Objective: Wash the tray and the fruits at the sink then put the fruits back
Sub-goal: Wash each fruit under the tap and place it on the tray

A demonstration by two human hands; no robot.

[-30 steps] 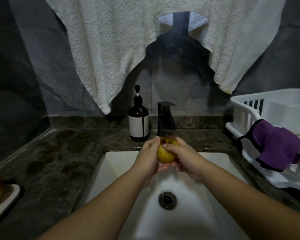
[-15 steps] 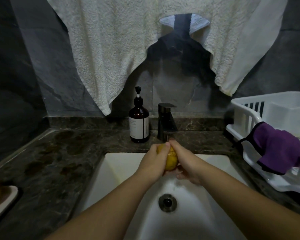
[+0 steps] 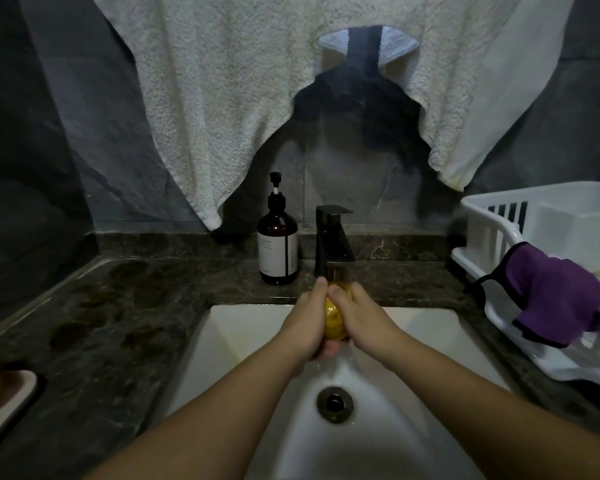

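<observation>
Frame centre: left hand (image 3: pixel 307 318) and right hand (image 3: pixel 362 320) both gripping yellow fruit (image 3: pixel 335 320) under tap (image 3: pixel 334 244), above white sink (image 3: pixel 243 327). Tray (image 3: pixel 13 398) sitting lower left on surface (image 3: pixel 118 317).

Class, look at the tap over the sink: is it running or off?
Running. Water streams off the yellow fruit below the tap and splashes into the sink.

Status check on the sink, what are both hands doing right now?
Left hand and right hand both grip the yellow fruit under the faucet. Fruit over the sink. Nothing in the way.
</observation>
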